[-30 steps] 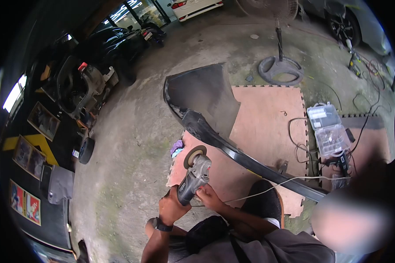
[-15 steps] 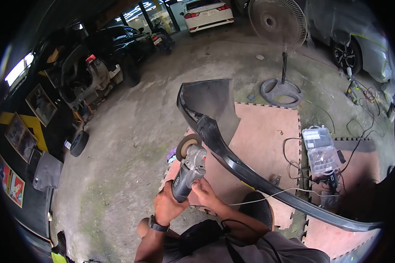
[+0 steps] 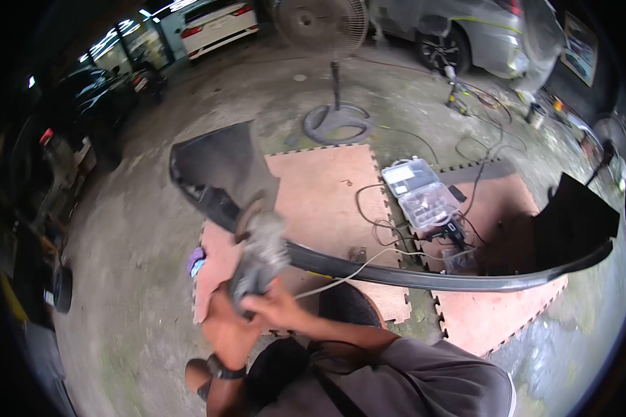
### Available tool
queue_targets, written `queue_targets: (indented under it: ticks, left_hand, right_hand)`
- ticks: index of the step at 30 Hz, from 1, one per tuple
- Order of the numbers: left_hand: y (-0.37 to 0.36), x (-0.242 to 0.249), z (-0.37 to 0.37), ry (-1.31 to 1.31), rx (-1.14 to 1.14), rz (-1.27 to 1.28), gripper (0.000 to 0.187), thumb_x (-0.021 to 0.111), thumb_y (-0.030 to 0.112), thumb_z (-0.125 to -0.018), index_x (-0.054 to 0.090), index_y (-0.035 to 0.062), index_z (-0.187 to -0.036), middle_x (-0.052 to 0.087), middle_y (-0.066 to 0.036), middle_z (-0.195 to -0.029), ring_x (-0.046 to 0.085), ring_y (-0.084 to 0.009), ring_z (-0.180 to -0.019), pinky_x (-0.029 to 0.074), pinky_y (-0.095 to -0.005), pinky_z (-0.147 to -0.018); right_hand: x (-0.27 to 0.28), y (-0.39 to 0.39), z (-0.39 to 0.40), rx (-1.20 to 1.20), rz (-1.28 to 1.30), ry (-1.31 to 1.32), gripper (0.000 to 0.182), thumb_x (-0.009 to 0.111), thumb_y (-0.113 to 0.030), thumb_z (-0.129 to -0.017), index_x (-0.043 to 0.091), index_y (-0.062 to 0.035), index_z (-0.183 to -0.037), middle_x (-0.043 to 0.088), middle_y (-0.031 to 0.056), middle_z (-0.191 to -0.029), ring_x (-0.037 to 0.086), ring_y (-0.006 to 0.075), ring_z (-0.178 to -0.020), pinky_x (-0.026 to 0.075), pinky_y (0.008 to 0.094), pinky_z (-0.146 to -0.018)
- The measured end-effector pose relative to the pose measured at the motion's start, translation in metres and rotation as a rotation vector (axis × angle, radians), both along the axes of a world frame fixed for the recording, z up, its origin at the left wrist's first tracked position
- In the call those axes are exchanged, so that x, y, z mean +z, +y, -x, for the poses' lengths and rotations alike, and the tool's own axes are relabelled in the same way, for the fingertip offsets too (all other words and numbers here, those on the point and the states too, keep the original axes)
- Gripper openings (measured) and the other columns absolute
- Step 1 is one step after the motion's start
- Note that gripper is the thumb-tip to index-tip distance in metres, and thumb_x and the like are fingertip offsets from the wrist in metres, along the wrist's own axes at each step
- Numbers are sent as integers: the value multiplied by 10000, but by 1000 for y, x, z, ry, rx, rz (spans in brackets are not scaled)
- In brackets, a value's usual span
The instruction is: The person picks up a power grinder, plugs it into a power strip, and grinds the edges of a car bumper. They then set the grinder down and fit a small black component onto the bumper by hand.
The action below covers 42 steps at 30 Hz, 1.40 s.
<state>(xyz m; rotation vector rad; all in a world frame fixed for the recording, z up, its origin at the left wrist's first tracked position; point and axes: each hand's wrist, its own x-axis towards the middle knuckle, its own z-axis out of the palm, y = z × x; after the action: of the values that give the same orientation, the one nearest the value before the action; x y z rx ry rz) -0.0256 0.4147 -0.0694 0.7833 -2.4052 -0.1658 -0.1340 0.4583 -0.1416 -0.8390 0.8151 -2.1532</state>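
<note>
An angle grinder [image 3: 263,247] with a round disc [image 3: 254,217] at its head is held in front of me, blurred by motion. My left hand [image 3: 226,326], with a watch on the wrist, is wrapped round the rear of its body. On the right side of the body, my right hand [image 3: 279,307] grips it too. Just beyond the tool lies a long curved black car bumper [image 3: 410,279], its near-left panel [image 3: 219,163] standing up and its far right end raised. The disc overlaps the bumper's left part in this view. A pale cord [image 3: 341,279] runs right from near my right hand.
Pink foam mats [image 3: 327,187] cover the floor under the bumper. An open clear organizer case [image 3: 428,198] and a dark power tool [image 3: 452,235] lie on the right. A pedestal fan [image 3: 336,83] stands ahead; a silver car [image 3: 480,42] and cables are beyond. A purple cloth [image 3: 196,260] lies left.
My view has turned to the right, so the surroundings shift left and the bumper's right end shows. Both hands keep hold of the grinder, which is now blurred.
</note>
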Motion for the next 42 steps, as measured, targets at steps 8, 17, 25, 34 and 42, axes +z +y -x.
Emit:
queue_targets:
  ticks: [8, 17, 25, 34, 42]
  left_hand:
    - [19, -3, 30, 24, -541, -160, 753, 839, 414, -766, 544, 42, -1350, 671, -183, -1111, 684, -357, -956, 567, -434, -767]
    - [-98, -33, 11, 438, -263, -24, 157, 712, 107, -895, 640, 12, -997, 671, -132, -852, 677, -346, -791, 542, -390, -711]
    - [-110, -11, 35, 448, -370, -489, 306, 770, 160, -864, 648, 27, -1110, 716, -116, -1054, 710, -224, -909, 549, -345, -762]
    - [2, -60, 25, -104, -535, -745, 957, 872, 493, -747, 428, -33, -1412, 632, -274, -1253, 628, -402, -1192, 511, -474, -973]
    - [-32, -60, -17, 188, -257, -691, 652, 882, 219, -718, 490, -65, -1156, 685, -242, -958, 721, -411, -900, 572, -442, -753]
  right_hand:
    - [-19, 85, 70, -242, 21, -146, 724, 798, -340, -749, 490, -20, -1322, 621, 149, -1119, 657, 293, -966, 553, 445, -894]
    - [-27, 167, 141, -303, 44, -192, 617, 712, -365, -822, 530, -20, -1300, 609, 166, -1164, 628, 313, -1039, 561, 442, -893]
    - [-24, 165, 146, -428, -74, -48, 644, 725, -371, -830, 510, -11, -1318, 625, 171, -1126, 654, 315, -978, 577, 433, -858]
    - [-12, 55, 66, -162, -295, 252, 775, 841, -244, -738, 470, 42, -1355, 644, 160, -1201, 657, 252, -1080, 521, 387, -962]
    - [-12, -28, 9, 0, -298, 327, 695, 789, 11, -780, 460, -6, -1391, 636, 80, -1237, 603, 175, -1156, 464, 359, -1027]
